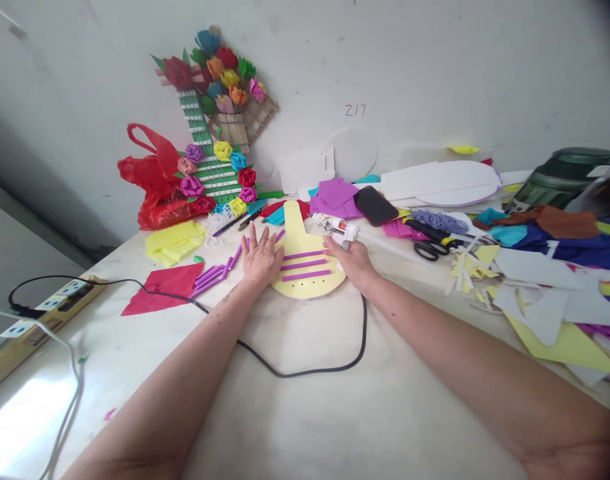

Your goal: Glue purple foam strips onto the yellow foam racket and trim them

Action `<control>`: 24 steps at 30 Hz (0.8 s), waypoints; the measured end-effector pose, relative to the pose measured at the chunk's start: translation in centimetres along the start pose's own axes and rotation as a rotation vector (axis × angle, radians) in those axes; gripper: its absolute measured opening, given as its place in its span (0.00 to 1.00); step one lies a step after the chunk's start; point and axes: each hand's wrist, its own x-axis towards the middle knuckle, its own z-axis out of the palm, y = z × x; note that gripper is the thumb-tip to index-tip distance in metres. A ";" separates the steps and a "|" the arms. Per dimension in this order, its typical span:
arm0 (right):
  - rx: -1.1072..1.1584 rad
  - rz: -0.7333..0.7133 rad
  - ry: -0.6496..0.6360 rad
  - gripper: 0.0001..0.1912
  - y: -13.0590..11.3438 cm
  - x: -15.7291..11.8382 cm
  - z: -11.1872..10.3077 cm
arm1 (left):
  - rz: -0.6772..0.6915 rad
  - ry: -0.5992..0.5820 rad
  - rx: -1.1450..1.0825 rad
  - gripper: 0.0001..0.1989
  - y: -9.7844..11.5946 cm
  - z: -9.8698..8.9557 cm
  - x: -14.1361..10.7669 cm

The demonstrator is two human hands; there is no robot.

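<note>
A yellow guitar-shaped cutout (309,287) lies flat on the table with several purple strips (305,275) across its round body. My left hand (261,259) rests at its left edge with the fingers spread, holding nothing. At the right edge is my right hand (352,262), its fingers closed around the lower part of a white glue gun (336,228), whose body points up and left. More purple paper sticks (209,279) lie in a loose pile left of my left hand.
A power strip (49,313) with cables lies at the left, and a black cord (305,372) loops across the front. Behind stand paper flower crafts (217,173) and a red bag (157,180). Scissors (427,249), a phone (375,205) and paper scraps (539,280) are at the right.
</note>
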 end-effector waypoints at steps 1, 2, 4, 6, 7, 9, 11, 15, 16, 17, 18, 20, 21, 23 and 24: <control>-0.004 0.001 0.003 0.25 0.0 0.0 0.0 | 0.007 -0.002 0.003 0.27 0.1 -0.1 0.0; -0.011 0.004 0.005 0.25 0.0 0.0 0.0 | 0.009 -0.009 0.004 0.29 0.1 -0.2 0.1; -0.019 0.009 0.008 0.25 0.0 0.0 0.0 | 0.007 -0.025 0.007 0.30 0.3 -0.3 0.1; -0.009 0.002 0.007 0.25 0.0 0.0 0.0 | 0.002 -0.036 0.008 0.30 0.3 -0.3 0.2; 0.000 -0.003 0.005 0.25 0.0 0.0 0.0 | 0.003 -0.038 0.008 0.30 0.3 -0.3 0.2; 0.016 -0.012 0.005 0.24 0.0 -0.1 0.0 | 0.006 -0.033 0.007 0.30 0.3 -0.4 0.3; 0.024 -0.016 0.011 0.24 -0.2 -0.1 0.0 | 0.012 -0.024 0.006 0.30 0.2 -0.4 0.3; 0.021 -0.008 0.022 0.22 -0.6 -0.3 -0.1 | 0.007 -0.021 -0.004 0.28 0.3 -0.4 0.5; 0.020 -0.006 0.020 0.22 -0.7 -0.3 -0.1 | -0.002 -0.026 -0.010 0.29 0.3 -0.4 0.6; 0.020 -0.005 0.014 0.21 -0.8 -0.3 -0.1 | -0.010 -0.032 -0.016 0.29 0.3 -0.3 0.7; 0.023 -0.008 0.002 0.21 -0.8 -0.3 -0.1 | -0.014 -0.036 -0.020 0.30 0.3 -0.3 0.8; 0.031 -0.021 -0.028 0.22 -0.7 -0.3 -0.1 | -0.009 -0.037 -0.023 0.31 0.3 -0.1 0.9; 0.034 -0.026 -0.046 0.22 -0.6 -0.3 -0.1 | -0.003 -0.037 -0.023 0.32 0.3 0.0 1.0; 0.036 -0.030 -0.072 0.23 -0.4 -0.2 -0.1 | 0.004 -0.037 -0.022 0.33 0.2 0.1 1.0; 0.036 -0.030 -0.082 0.23 -0.3 -0.2 -0.1 | 0.005 -0.039 -0.022 0.33 0.2 0.1 1.0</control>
